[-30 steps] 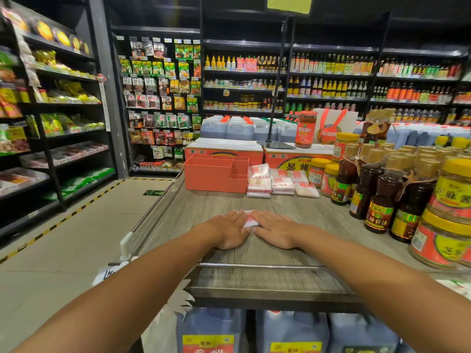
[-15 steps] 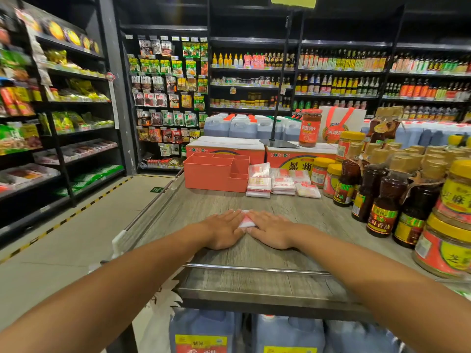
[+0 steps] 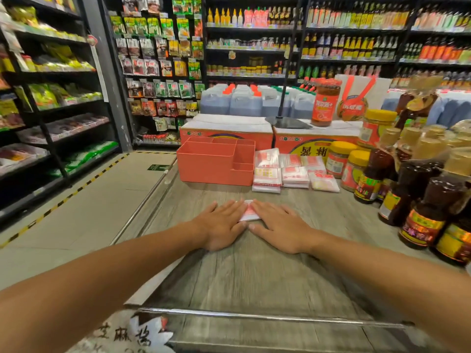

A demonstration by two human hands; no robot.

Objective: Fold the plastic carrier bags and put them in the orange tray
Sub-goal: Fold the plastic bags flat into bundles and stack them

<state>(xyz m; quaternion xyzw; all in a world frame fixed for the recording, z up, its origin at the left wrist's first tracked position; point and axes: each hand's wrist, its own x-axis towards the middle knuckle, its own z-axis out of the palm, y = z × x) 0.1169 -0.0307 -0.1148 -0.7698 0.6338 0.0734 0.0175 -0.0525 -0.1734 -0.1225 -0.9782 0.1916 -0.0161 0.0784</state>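
The plastic carrier bag (image 3: pixel 250 213) lies on the desk (image 3: pixel 254 271) in front of me, folded to a small white and red packet, and most of it is hidden under my fingers. My left hand (image 3: pixel 221 225) and my right hand (image 3: pixel 279 226) are both flat on it, palms down, fingers straight, so neither hand grips anything; they only press. The two hands meet at the fingertips over the packet, and both forearms reach forward over the near edge of the desk. I judge the bag to be very light, thin and soft, and also slippery, so the folds will probably spring open when the pressure goes away. For this reason I think the best place to take it is at the folded edges, thumb below and fingers above, pinching all layers together. The orange tray (image 3: pixel 211 164) stands further back on the desk, well apart from my hands, and just beside it on its right are stacks of folded bags (image 3: pixel 293 171).
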